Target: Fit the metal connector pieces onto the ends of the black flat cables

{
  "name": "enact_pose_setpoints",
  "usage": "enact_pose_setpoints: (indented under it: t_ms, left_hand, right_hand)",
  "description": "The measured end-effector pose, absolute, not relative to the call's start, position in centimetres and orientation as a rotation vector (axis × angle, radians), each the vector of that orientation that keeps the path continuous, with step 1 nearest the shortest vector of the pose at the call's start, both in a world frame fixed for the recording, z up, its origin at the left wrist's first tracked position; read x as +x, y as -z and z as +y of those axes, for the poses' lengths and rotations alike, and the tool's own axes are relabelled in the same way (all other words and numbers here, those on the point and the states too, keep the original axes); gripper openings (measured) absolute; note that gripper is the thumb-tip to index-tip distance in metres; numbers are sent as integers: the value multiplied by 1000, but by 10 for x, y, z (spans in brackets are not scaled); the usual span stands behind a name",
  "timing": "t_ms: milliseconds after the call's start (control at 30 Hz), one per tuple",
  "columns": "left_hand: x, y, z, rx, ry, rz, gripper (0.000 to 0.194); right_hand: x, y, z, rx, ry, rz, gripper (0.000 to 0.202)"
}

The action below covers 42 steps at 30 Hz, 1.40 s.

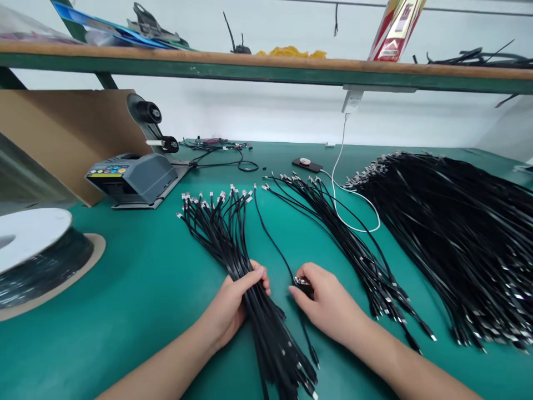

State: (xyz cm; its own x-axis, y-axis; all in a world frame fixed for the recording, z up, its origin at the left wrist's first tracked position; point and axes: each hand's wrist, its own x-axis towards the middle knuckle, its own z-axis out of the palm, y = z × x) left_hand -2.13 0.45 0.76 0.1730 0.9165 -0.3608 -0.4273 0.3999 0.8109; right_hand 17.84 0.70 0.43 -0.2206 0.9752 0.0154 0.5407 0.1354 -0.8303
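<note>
A thick bundle of black cables (229,250) with metal plugs at its ends is wrapped in my left hand (237,300). Its far ends fan out over the green table and its near ends hang toward me. My right hand (320,300) is closed around a small black and shiny metal device (303,284), which looks like a hand tally counter and is partly hidden by the fingers. One single black cable (272,241) lies between the hands, passing close to the right fingertips; whether they touch it I cannot tell.
Right of my right hand lies a loose cable bunch (345,239), then a large cable pile (449,222). A white charging cord (335,189) loops over the bunch. At left stand a tape dispenser machine (141,178) and a spool (37,244). A shelf (250,64) spans the back.
</note>
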Motion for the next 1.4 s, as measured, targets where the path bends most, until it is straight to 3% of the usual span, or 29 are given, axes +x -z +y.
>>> enact_pose_setpoints:
  t_ms: [200,500,900,1067,1400]
  left_hand:
    - [-19,-10,5,607,-1101,931,22]
    - [-22,-6,5,786,-948,971,15]
    - [-21,-6,6,791,-975,1039,19]
    - [-21,-8,3,787,-1039,1054,16]
    - [-22,-4,6,744,-1031,1002,17]
  right_hand:
    - [185,-6,-6,-1585,-1020,-1902,25]
    - [143,-6,28,-1189,-1455,-1367,39]
    - [145,-2,17,-1030,-1511,-1281,28]
    - [157,-2,3,-1167,-1529,-1577,14]
    - [158,-1,0,-1224,-1302,-1760,14]
